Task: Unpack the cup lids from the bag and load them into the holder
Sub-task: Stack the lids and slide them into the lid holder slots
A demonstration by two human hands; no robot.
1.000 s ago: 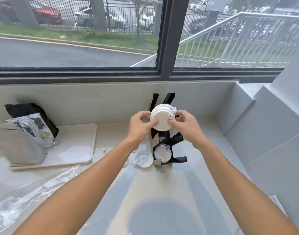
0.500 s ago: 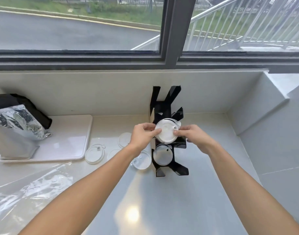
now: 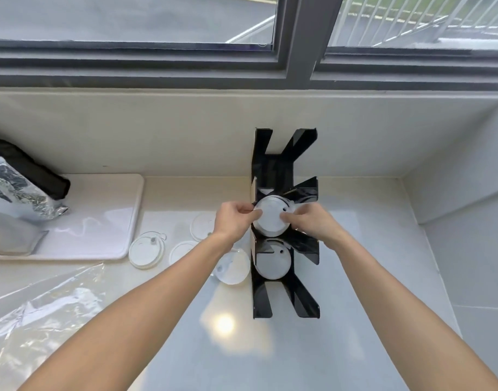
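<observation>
A black lid holder (image 3: 273, 167) stands on the counter against the back wall. A stack of white cup lids (image 3: 271, 221) sits in its middle slot. My left hand (image 3: 233, 220) grips the stack's left edge and my right hand (image 3: 307, 221) grips its right edge. More lids (image 3: 273, 262) fill the slot below. Several loose clear lids lie on the counter to the left: one (image 3: 146, 251) by the tray, one (image 3: 233, 268) beside the holder, and others partly hidden by my left arm. The clear plastic bag (image 3: 41, 314) lies flat at the lower left.
A white tray (image 3: 101, 218) at the left carries a silver foil bag (image 3: 10, 198) with a black bag (image 3: 33, 167) behind it. The counter ends at the back wall under the window and at a raised ledge (image 3: 453, 176) on the right.
Both hands have carried the stack of lids down from above the holder into its middle slot. The camera has tilted downward.
</observation>
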